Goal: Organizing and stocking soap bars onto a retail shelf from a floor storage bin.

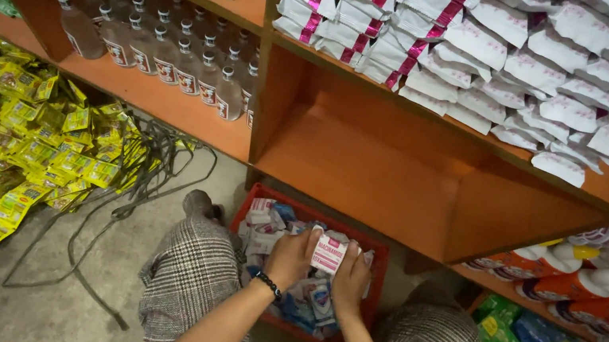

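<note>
Head view. Your left hand (pixel 290 257) and right hand (pixel 350 278) together hold a small white-and-pink box (pixel 328 253), fingers closed on its two sides, just above the red crate (pixel 379 266). The crate sits on the floor between your knees and is full of like packets, so most of the stock is not yet moved. The orange shelf bay (pixel 370 165) directly ahead is bare; I judge the stocking here hardly begun.

Edges and room: the bay is wide and open in front, bounded by an upright panel (pixel 276 102) on its left and the upper shelf (pixel 486 138) of white pouches (pixel 513 65) overhead. Bottles (pixel 177 55) fill the bay to the left. Yellow sachets (pixel 11 143) and loose straps (pixel 133 186) crowd the floor on your left.
</note>
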